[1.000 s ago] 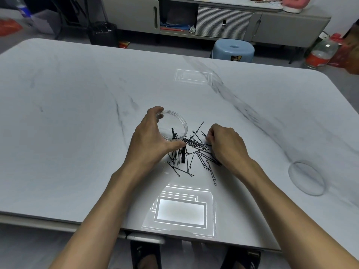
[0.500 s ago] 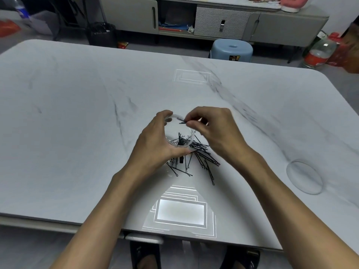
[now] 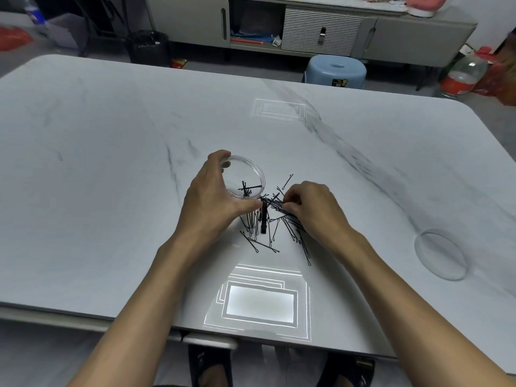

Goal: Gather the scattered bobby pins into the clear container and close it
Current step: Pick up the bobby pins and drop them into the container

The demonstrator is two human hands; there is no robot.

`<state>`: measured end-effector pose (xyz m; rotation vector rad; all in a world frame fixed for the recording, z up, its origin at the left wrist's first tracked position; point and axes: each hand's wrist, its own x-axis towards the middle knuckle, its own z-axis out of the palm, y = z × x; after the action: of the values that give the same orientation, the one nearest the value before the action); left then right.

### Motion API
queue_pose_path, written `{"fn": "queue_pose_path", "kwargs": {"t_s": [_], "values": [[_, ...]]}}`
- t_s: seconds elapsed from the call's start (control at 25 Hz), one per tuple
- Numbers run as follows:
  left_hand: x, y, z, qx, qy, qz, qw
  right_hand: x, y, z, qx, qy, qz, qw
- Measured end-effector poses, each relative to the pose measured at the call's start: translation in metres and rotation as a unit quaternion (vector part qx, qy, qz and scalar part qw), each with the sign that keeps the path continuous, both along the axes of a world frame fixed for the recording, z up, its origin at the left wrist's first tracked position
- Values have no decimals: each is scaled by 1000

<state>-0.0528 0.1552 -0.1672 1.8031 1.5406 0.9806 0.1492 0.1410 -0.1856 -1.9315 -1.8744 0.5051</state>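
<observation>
On the desk (image 3: 111,169), the container (image 3: 262,178) is clasped by the left grip (image 3: 212,199), and bobby pins (image 3: 268,241) are pinched by the right grip (image 3: 312,210). Being light, thin and slippery, they are judged best nipped mid-length.

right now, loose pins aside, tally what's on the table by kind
clear container: 1
clear lid: 1
thick black clip: 1
hands: 2, left hand, right hand
bobby pins: tangled, uncounted
total: 5

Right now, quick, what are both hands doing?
Left hand: grips the container by its side.
Right hand: fingers curled, pinching pins in the pile.
</observation>
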Motion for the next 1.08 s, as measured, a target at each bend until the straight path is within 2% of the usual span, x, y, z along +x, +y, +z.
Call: {"fn": "queue_pose_path", "kwargs": {"t_s": [0.24,0.52,0.8,0.88,0.96,1.08], "values": [[1,1,-1,-1,-1,-6,1000,1,0,-4,-19,-60,-26,998],[2,0,-1,0,0,-14,1000,20,0,9,0,4,-61,998],[4,0,-1,-1,6,-20,1000,31,-2,11,-6,-59,-70,996],[6,-1,-1,-2,9,-22,1000,31,-1,18,7,-15,-79,997],[7,-2,-1,-5,12,-27,1000,27,2,32,57,69,-70,993],[11,-5,1,-11,13,-52,998,12,1,57,131,107,13,986]]}}
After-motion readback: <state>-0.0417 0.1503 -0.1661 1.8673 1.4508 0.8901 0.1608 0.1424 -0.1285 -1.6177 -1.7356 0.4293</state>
